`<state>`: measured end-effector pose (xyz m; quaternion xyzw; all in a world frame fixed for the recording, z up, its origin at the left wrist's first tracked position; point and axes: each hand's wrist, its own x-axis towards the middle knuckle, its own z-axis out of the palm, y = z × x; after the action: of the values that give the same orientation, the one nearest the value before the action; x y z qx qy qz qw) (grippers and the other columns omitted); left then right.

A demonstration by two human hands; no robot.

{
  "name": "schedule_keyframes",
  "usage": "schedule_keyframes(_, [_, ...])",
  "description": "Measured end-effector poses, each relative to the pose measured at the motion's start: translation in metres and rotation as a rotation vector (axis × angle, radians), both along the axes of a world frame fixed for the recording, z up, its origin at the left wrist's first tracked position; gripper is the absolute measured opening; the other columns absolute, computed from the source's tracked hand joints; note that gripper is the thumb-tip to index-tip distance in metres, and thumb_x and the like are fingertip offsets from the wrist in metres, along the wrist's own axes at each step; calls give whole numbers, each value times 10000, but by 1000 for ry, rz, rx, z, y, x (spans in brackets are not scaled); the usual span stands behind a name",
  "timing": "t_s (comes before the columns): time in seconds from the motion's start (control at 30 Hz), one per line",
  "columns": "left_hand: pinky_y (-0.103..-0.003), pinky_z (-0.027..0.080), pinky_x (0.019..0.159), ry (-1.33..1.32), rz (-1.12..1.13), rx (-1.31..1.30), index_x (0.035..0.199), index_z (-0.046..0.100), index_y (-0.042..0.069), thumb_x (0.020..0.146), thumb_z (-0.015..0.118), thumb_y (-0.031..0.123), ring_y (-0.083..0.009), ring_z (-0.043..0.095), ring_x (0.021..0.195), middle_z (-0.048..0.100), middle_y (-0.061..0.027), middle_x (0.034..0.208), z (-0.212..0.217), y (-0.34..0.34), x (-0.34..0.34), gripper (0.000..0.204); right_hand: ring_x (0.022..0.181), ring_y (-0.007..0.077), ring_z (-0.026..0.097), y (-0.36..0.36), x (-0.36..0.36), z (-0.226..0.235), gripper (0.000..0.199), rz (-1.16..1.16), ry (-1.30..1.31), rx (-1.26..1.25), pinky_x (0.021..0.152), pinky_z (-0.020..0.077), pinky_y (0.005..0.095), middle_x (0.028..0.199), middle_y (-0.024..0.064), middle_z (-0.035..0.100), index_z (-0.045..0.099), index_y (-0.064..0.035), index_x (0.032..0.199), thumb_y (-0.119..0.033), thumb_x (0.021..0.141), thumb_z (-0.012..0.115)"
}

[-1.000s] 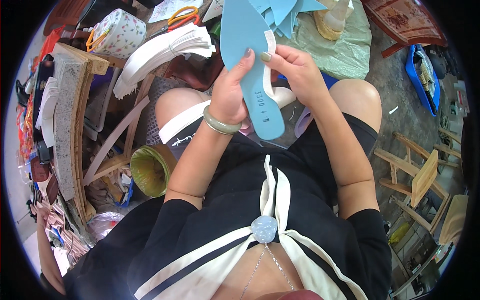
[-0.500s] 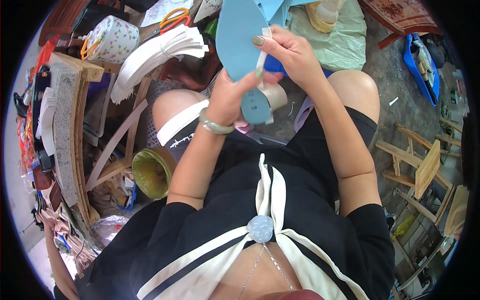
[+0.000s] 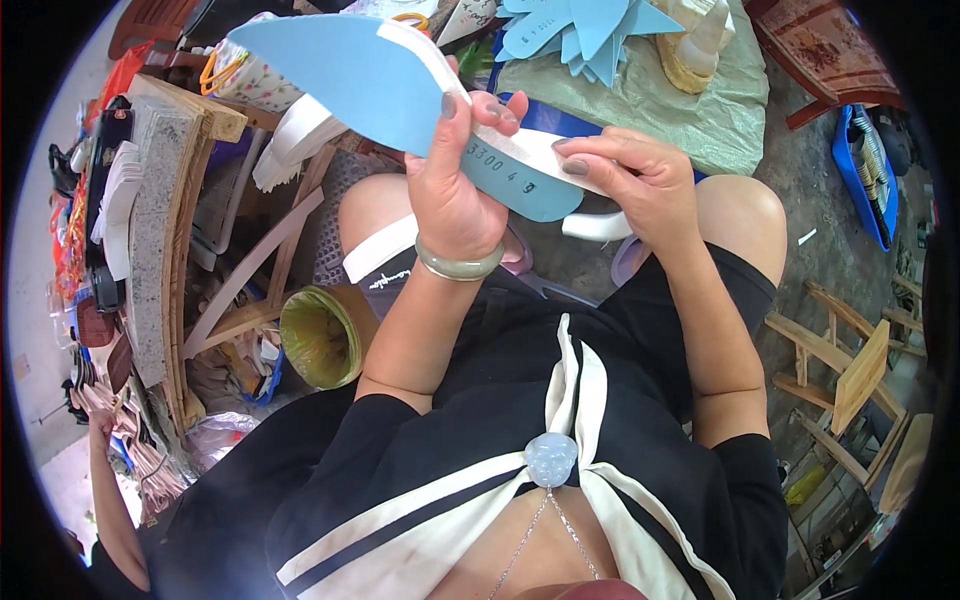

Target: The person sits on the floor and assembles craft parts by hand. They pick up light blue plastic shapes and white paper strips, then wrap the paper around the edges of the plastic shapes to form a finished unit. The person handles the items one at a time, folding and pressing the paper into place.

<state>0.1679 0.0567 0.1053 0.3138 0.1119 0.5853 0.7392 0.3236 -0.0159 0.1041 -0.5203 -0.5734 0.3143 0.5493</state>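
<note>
A light blue insole-shaped sheet (image 3: 340,80) slants across my lap, its broad end to the upper left and its narrow end, with stamped marks, by my right hand. My left hand (image 3: 460,195) grips it around the middle, thumb on top, the other fingers partly hidden behind it. Along the sheet's far edge runs a white strip (image 3: 537,150). My right hand (image 3: 640,185) pinches this strip between thumb and fingers, near the narrow end. Below those fingers the strip's loose end (image 3: 595,228) curls back to the left.
More blue sheets (image 3: 585,30) lie on a green covering (image 3: 735,120), beside a clear bottle in a yellowish holder (image 3: 690,70). A bundle of white strips (image 3: 295,140) is at left, above a lined bin (image 3: 320,340). Another person's arm (image 3: 112,490) shows at lower left.
The blue sheet has swung from upright to slanting, broad end now far left. My right hand has moved down and right along the strip; my left hand still holds the sheet.
</note>
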Motion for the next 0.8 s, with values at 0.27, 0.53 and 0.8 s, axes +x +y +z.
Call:
schedule_keyframes(0.27, [-377, 511, 772, -46, 17, 25, 1316, 409, 109, 992, 479, 407, -137, 559, 717, 547, -10, 778, 10, -6, -14, 446, 611, 73, 470, -5, -12, 0, 187, 80, 42, 16, 546, 366, 217, 666, 0, 563, 743, -24, 979, -90, 805, 724])
schedule_keyframes(0.53, [-339, 522, 672, 54, 146, 6, 1349, 353, 65, 965, 479, 500, -153, 589, 666, 589, -46, 748, 6, -8, -14, 593, 608, 143, 515, -7, -18, 7, 250, 32, -228, 104, 562, 413, 254, 692, 66, 566, 709, -8, 1011, -121, 789, 735])
schedule_keyframes(0.8, [-366, 495, 877, 422, -242, 72, 1274, 431, 31, 910, 468, 623, -230, 607, 981, 627, -116, 1098, -49, 8, -26, 696, 655, 258, 610, -5, -10, 0, 201, -134, -421, 190, 600, 493, 316, 746, 97, 620, 645, -26, 868, -93, 708, 746])
